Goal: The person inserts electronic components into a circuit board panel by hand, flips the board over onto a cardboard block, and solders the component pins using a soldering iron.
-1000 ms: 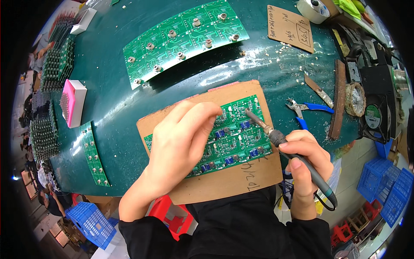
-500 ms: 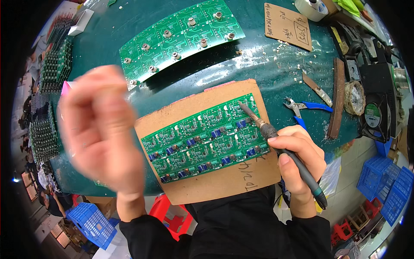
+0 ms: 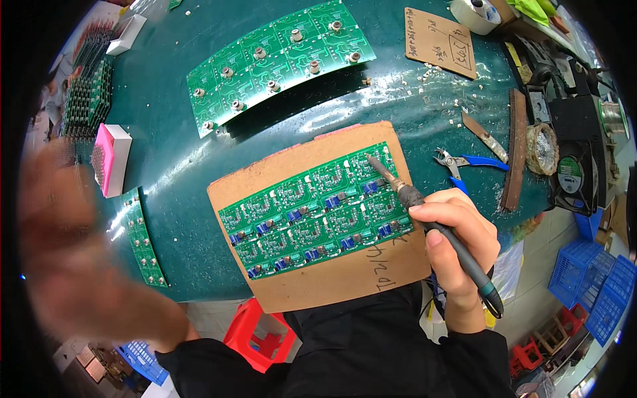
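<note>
My right hand (image 3: 461, 249) grips a soldering iron (image 3: 458, 255) with a dark grey handle, its tip at the upper right part of a green circuit board panel (image 3: 312, 211). The panel carries rows of small chips and blue components and lies on a brown fibreboard sheet (image 3: 332, 287) at the table's near edge. Over at the far left, my left hand (image 3: 86, 245) is smeared by motion; its fingers cannot be made out. Near it are a pink-faced white box (image 3: 114, 159) and a narrow green board strip (image 3: 141, 242).
Behind the panel lies a larger green board (image 3: 279, 60) with round metal parts. To the right are blue-handled cutters (image 3: 474, 162), a solder spool (image 3: 614, 119), a tape roll (image 3: 476, 14) and a black fan (image 3: 574, 174). Board stacks (image 3: 86, 99) stand at the left.
My left hand has swung left and outward, uncovering the pink-faced box and the board strip. The right hand and soldering iron have stayed nearly still.
</note>
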Tool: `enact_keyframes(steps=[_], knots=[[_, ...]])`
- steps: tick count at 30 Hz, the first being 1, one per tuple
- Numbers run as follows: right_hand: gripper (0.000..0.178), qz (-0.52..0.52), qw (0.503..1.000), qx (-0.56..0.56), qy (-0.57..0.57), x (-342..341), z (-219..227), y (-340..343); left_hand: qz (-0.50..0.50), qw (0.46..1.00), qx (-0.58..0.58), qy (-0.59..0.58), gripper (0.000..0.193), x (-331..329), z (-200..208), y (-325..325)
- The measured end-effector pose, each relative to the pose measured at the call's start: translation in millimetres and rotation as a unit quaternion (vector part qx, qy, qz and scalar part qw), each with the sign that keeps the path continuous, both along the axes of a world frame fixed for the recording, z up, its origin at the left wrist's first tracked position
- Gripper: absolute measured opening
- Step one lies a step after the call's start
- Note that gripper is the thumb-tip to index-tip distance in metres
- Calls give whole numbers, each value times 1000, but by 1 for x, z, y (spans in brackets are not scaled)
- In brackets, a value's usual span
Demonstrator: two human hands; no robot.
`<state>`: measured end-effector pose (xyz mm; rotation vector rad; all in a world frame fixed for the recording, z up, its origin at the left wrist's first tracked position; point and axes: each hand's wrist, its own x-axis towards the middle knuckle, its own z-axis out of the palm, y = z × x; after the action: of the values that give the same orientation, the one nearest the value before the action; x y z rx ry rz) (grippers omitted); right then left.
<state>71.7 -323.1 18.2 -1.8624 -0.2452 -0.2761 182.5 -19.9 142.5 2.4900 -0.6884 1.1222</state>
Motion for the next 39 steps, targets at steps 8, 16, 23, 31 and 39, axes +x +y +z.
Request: enact_keyframes(steps=[8, 16, 23, 31, 39], knots=[[24, -11, 1000, 6, 16, -3, -4, -8, -196, 906, -81, 367, 18, -33, -126, -106], [25, 5, 1000, -12, -1, 2, -4, -10, -187, 918, -66, 344, 16, -29, -156, -115], [26, 23, 1000, -16, -13, 3, -4, -15, -206, 916, -57, 339, 17, -26, -153, -116], [24, 21, 1000, 10, -3, 2, -10, -16, -158, 935, 16, 318, 16, -28, -152, -122], [28, -322, 945, -4, 51, -29, -10, -51, -203, 916, -30, 345, 14, -31, -150, -114]])
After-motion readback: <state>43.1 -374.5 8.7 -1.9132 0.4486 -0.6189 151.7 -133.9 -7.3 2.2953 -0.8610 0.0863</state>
